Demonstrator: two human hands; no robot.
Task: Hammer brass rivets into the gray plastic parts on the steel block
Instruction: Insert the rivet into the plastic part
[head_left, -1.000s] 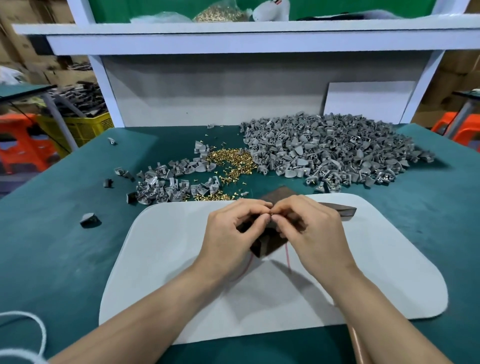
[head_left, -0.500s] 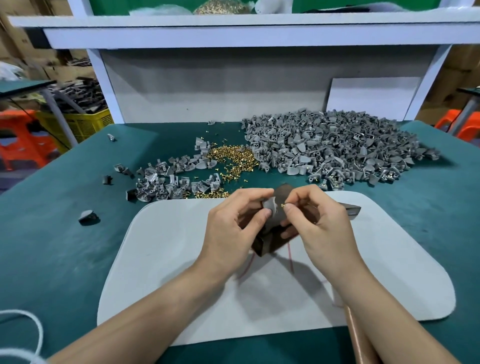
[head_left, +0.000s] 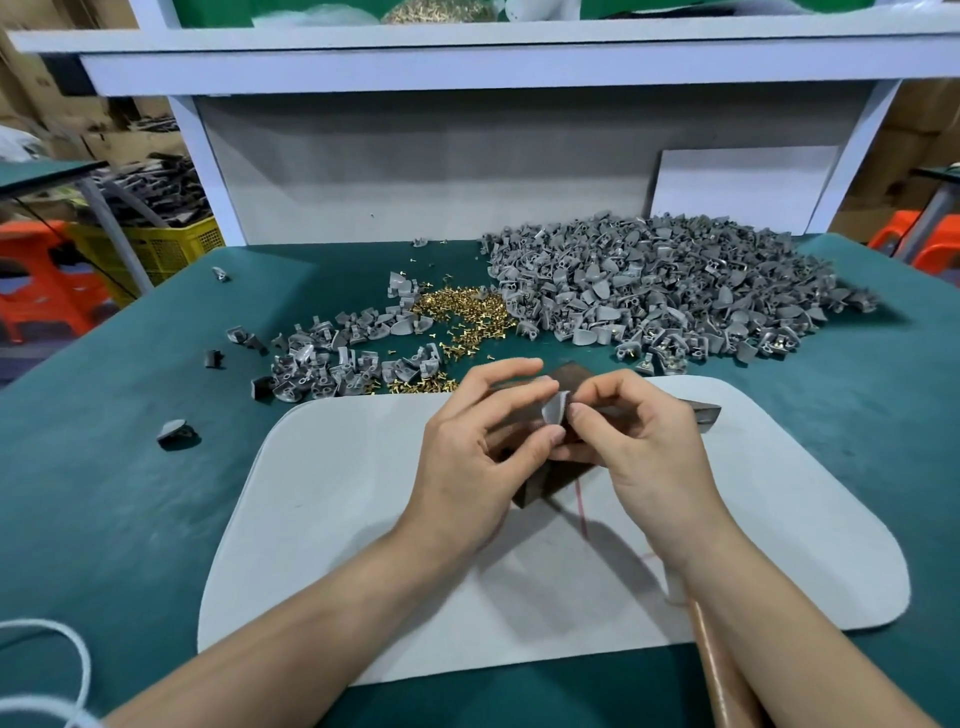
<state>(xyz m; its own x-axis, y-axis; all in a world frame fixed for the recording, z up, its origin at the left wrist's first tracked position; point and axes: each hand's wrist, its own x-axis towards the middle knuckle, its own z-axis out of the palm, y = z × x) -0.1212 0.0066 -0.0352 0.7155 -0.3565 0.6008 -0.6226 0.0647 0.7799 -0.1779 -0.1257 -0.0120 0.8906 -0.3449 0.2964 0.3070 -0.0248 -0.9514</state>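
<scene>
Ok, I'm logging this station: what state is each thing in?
Small gray plastic part: pinched by left hand.
Right hand: pinches the same part; rivet not visible.
Dark steel block: on white mat, partly hidden.
Wooden-handled hammer: lying unheld on mat.
Brass rivets: loose pile.

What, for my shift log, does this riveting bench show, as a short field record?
left hand: pinches gray plastic part over steel block
right hand: pinches the part's right edge; no rivet visible there
hammer: lies on white mat, handle under the right forearm
brass rivets: loose heap on green table
large gray-part pile: right of rivets
small gray-part pile: left of rivets
</scene>
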